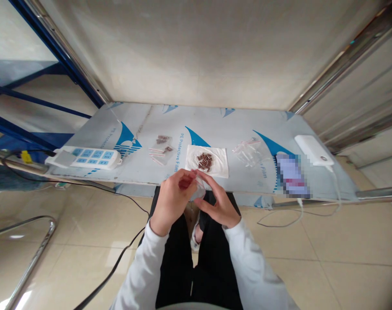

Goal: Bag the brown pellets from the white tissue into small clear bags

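Observation:
Just over the near edge of the table, a small clear plastic bag [199, 190] with a reddish line at its top hangs between my hands. My left hand [175, 198] is closed, its thumb and fingers pinching the bag's upper left side. The thumb and index finger of my right hand [219, 204] curve around the bag's other side, fingertips at its edge. Right beyond them, a heap of small brown cylindrical pieces [205, 161] lies on a white sheet [220, 168]. Clear bags [247, 151] lie loosely to the right. Filled small bags [160, 151] with brown pieces lie left.
A white power strip [95, 158] sits at the table's left end, its black cable [131, 245] running down to the floor. To the right are a pixelated phone [293, 176] and a white power bank [314, 150] with cables. Metal posts flank the film-covered table [209, 116].

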Available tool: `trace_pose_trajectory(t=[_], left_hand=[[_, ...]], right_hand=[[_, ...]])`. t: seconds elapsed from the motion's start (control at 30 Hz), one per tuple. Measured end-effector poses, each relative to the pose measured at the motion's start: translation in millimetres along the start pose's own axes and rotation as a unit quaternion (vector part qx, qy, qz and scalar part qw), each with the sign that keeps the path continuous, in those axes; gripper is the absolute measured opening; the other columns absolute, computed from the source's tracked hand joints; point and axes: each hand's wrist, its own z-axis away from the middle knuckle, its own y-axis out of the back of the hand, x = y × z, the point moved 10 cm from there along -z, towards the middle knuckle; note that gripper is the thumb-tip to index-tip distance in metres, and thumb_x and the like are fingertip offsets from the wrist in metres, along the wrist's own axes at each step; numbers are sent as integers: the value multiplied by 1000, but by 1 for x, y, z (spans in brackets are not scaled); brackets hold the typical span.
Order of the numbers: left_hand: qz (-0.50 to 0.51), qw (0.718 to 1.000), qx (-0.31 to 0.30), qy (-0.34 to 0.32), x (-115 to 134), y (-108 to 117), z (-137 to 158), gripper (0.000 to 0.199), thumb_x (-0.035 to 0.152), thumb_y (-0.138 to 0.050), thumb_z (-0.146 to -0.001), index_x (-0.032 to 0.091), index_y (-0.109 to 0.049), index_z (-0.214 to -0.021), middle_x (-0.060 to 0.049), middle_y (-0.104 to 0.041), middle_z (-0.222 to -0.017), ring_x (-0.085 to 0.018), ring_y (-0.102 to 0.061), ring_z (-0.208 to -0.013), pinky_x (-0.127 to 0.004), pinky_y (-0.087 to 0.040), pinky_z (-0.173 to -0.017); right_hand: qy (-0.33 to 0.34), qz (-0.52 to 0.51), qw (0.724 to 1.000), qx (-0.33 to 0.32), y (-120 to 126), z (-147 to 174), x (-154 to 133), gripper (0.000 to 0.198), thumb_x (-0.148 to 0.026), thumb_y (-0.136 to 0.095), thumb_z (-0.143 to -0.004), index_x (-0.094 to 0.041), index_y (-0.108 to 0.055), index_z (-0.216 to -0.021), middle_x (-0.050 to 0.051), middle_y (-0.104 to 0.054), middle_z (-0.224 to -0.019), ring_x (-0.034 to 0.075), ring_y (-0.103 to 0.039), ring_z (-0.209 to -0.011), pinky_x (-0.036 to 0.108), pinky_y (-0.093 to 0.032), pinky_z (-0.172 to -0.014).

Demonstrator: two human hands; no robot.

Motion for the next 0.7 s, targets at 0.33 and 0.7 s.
trace_pose_trajectory(t=[0.33,0.7], left_hand=[[-84,996,22,-31,14,12,-7,15,23,-62,-75,22,-75,-82,-3,-74,-75,-17,-67,-63,-25,-49,-63],[-251,957,54,-133,58,10,-15,16,21,-56,-82,20,-71,-89,-2,-72,-81,-13,-62,-64,-23,-46,-64]], right_hand=[[34,74,995,52,13,-14,-2,51,-30,-73,-72,-22,-55,-120,9,-59,-126,24,-53,-120,41,-40,-105],[42,126,964,229,15,-16,1,62,-24,-71,-70,-22,-47,-126,9,-57,-114,24,-55,-108,40,-47,-94]])
